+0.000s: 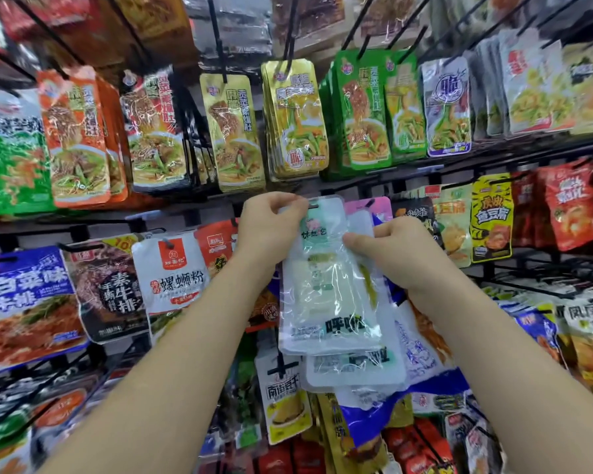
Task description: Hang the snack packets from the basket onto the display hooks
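1. Starting far left: looking at a blue packet [24,302] hanging in the rack's middle row, and a white packet with a red label [172,278] hanging further right.
2. Pinching the top left corner of a pale mint snack packet [329,285] with the left hand [271,227], fingers curled tight on it.
3. Holding that snack packet upright in front of the middle row, below the gold packets [295,121] hanging off black display hooks [290,35]. Honestly not managing to tell if its top slot is on a hook.
4. Gripping a stack of matching packets [356,371] sitting right behind it with the right hand [401,254], thumb pressing on the front, fingers wrapping round the back out of sight.
5. Wrapping up on the right: spotting a yellow packet [492,217] and a red packet [572,206] hanging near each other, apart from both hands.
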`<state>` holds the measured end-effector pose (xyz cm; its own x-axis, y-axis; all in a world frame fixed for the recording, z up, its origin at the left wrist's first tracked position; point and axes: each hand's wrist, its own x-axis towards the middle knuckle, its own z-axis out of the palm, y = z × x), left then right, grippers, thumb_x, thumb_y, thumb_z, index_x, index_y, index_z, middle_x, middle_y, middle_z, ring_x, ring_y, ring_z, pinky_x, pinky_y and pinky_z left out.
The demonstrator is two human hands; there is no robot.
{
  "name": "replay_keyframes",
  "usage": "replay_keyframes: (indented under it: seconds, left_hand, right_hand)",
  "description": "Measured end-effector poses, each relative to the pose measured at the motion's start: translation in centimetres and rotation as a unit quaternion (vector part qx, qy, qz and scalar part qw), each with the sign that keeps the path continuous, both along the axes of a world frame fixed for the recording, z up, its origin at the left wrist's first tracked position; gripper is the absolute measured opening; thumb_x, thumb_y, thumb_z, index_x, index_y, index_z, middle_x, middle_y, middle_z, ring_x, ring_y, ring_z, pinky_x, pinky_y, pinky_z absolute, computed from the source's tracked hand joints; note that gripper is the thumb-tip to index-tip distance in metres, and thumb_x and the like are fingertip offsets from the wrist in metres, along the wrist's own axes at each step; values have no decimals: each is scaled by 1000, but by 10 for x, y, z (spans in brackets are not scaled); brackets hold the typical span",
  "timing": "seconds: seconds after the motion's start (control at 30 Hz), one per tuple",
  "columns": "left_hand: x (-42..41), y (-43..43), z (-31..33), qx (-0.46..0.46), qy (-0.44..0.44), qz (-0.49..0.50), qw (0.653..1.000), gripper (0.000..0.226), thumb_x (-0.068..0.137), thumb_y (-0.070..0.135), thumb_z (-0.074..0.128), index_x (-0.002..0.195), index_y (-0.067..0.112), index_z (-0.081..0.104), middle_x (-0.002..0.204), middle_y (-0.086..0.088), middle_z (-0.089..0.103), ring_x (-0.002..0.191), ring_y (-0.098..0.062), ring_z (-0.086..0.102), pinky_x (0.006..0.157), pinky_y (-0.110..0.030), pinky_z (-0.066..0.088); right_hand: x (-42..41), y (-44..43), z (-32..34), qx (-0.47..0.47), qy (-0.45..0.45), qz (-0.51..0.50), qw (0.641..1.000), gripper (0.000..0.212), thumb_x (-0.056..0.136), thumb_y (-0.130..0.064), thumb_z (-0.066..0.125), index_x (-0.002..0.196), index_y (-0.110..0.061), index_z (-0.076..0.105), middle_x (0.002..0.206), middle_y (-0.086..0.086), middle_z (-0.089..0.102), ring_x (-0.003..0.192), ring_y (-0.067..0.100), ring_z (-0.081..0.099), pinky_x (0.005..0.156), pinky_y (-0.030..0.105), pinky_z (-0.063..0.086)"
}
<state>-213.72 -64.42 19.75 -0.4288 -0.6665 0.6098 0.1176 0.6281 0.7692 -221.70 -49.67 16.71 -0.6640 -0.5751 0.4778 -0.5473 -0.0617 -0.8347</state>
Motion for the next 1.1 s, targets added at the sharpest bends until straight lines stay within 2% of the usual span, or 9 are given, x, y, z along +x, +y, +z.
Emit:
replay_keyframes:
  seconds: [0.13, 0.27, 0.37, 0.5, 0.6, 0.73, 0.93, 1.0, 1.1]
  left_hand:
    - [0, -1, 5, 114, 19, -71, 991, 14, 90, 16, 64, 78, 17, 71, 96, -17, 72, 99, -38, 67, 90, -56, 52]
    - [0, -7, -1, 135, 28, -80, 987, 12, 91, 16, 65, 80, 14, 68, 91, -16, 71, 90, -34, 69, 84, -56, 55]
    - [0, -13, -8, 25, 19, -4, 1000, 2, 86, 28, 70, 84, 28, 69, 94, -4, 72, 92, -26, 68, 83, -49, 56]
    - [12, -8, -13, -96, -33, 46, 994, 31, 84, 24, 71, 106, 37, 53, 87, 3, 56, 77, -16, 58, 65, -34, 53]
    - [23, -4, -22, -82, -115, 13, 990, 46, 80, 16, 75, 114, 35, 49, 96, 2, 60, 82, -15, 62, 67, -31, 55]
    - [26, -10, -23, -80, -108, 27, 991, 55, 76, 13, 80, 124, 29, 58, 102, -13, 68, 89, -24, 67, 67, -27, 53]
    - [17, -13, -24, -213, -190, 150, 946, 61, 84, 29, 72, 140, 22, 49, 133, -6, 59, 120, -25, 54, 96, -34, 44]
    - [12, -12, -22, -267, -226, 189, 917, 58, 87, 31, 68, 140, 20, 48, 135, -5, 58, 121, -27, 53, 92, -34, 43]
    - [5, -15, -20, -322, -276, 228, 876, 46, 89, 32, 64, 131, 16, 53, 124, -11, 62, 113, -33, 57, 79, -36, 45]
  right_hand:
    - [-4, -2, 3, 27, 3, 0, 1000, 57, 90, -25, 68, 52, -14, 27, 27, -11, 20, 23, 6, 21, 31, 12, 22]
    - [-4, -6, 5, 32, 12, 7, 999, 53, 92, -21, 66, 56, -15, 27, 26, -12, 19, 20, 2, 29, 30, 10, 23]
    - [-6, -11, 4, 41, 15, 3, 999, 51, 92, -20, 66, 56, -13, 31, 24, -10, 22, 20, 2, 30, 30, 10, 25]
    - [-10, -17, 2, 36, 10, -1, 999, 53, 92, -18, 65, 50, -10, 34, 22, -9, 28, 19, 2, 30, 30, 10, 26]
    - [-13, -21, -1, 43, 32, -23, 998, 56, 90, -21, 67, 48, -13, 31, 23, -9, 25, 20, 5, 27, 31, 15, 26]
    - [-17, -18, -3, 62, 65, -44, 995, 59, 88, -29, 70, 49, -15, 28, 37, -4, 21, 32, 11, 19, 45, 24, 20]
    - [-32, 21, -21, 56, 57, -87, 993, 53, 84, -39, 72, 55, -14, 34, 41, -3, 22, 34, 14, 21, 35, 19, 20]
    - [-36, 38, -27, 32, 51, -95, 994, 54, 80, -41, 74, 54, -13, 36, 43, -1, 26, 41, 15, 31, 42, 21, 22]
    - [-42, 66, -35, 14, 27, -95, 995, 58, 76, -42, 76, 52, -15, 30, 41, -2, 18, 36, 15, 19, 36, 18, 18]
